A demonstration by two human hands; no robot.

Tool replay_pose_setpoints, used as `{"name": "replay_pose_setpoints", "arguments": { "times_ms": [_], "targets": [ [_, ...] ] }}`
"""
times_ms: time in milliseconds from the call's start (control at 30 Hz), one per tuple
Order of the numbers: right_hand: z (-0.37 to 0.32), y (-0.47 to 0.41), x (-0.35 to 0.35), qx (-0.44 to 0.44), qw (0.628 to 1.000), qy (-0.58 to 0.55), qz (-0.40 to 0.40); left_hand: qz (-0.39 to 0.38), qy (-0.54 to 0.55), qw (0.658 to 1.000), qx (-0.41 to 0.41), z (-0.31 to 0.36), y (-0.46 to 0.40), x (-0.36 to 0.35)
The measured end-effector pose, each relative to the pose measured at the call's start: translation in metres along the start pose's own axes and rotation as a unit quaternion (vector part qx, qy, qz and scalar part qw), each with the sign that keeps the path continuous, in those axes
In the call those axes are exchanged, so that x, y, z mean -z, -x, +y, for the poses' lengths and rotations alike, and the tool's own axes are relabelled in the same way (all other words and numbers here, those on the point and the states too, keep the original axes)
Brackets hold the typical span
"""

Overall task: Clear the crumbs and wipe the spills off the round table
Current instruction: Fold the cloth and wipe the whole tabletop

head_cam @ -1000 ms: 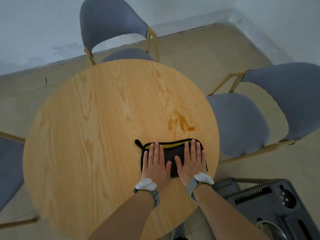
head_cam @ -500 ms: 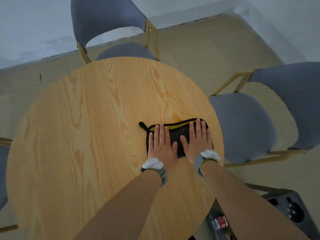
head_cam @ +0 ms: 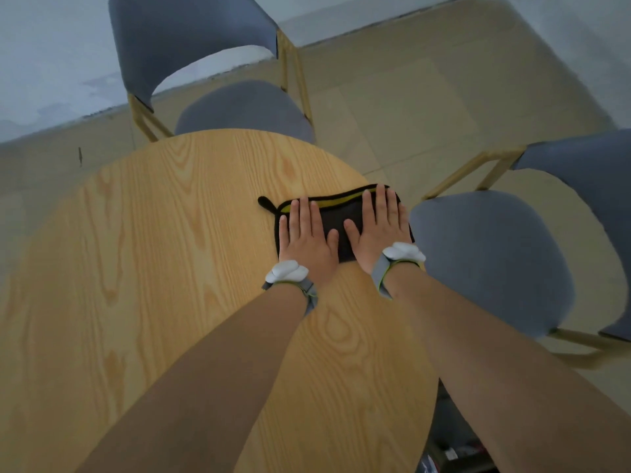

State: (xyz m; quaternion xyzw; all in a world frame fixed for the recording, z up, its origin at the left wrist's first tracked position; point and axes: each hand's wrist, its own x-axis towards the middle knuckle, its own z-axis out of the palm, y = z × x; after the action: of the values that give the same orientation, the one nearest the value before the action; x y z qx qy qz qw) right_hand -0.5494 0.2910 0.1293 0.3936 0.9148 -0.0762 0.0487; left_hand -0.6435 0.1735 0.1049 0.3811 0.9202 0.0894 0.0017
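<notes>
Now both hands are flat on the cloth, palms down, fingers straight and slightly spread. The left hand [head_cam: 305, 235] covers the cloth's left part, the right hand [head_cam: 378, 230] its right part, thumbs pointing in toward each other with a strip of dark fabric showing between them. The black cloth [head_cam: 336, 215], edged in yellow along its far side with a small loop at its left corner, lies on the round table [head_cam: 164, 268] near the table's right edge. Each wrist carries a grey band with a white tracker, the left one [head_cam: 286, 272] and the right one [head_cam: 403, 253]. A blue-grey chair [head_cam: 239, 110] stands at the far side of the table, and a second chair [head_cam: 491, 254] sits just beside the right edge, close to the cloth.
</notes>
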Motion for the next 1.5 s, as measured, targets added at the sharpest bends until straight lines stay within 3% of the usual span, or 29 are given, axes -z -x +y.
{"name": "replay_pose_setpoints", "arguments": {
  "times_ms": [233,467,733,867,1033,1233,1500],
  "targets": [
    [-0.014,-0.069,0.01,0.011,1.0,-0.014,-0.022,0.022,-0.02,0.999,0.016,-0.013,-0.075,-0.007],
    [-0.028,-0.126,0.01,0.008,0.998,-0.059,-0.029,-0.006,-0.047,0.998,0.033,-0.023,-0.134,-0.004],
    [-0.019,-0.141,0.005,0.03,0.989,-0.125,-0.065,-0.032,-0.086,0.994,0.061,-0.01,-0.137,0.008],
    [0.004,-0.119,0.007,0.042,0.989,-0.128,-0.057,-0.042,-0.073,0.994,0.072,0.012,-0.107,0.013],
    [0.037,-0.054,-0.01,0.056,0.996,-0.069,-0.01,-0.093,-0.002,0.996,-0.006,0.024,-0.043,0.017],
    [0.05,0.059,-0.025,0.035,0.999,0.001,0.007,-0.058,0.001,0.998,0.011,0.036,0.07,0.01],
    [0.02,0.224,-0.054,0.023,0.999,0.032,0.014,-0.043,0.0,0.999,0.011,0.001,0.229,0.018]
  ]
}}
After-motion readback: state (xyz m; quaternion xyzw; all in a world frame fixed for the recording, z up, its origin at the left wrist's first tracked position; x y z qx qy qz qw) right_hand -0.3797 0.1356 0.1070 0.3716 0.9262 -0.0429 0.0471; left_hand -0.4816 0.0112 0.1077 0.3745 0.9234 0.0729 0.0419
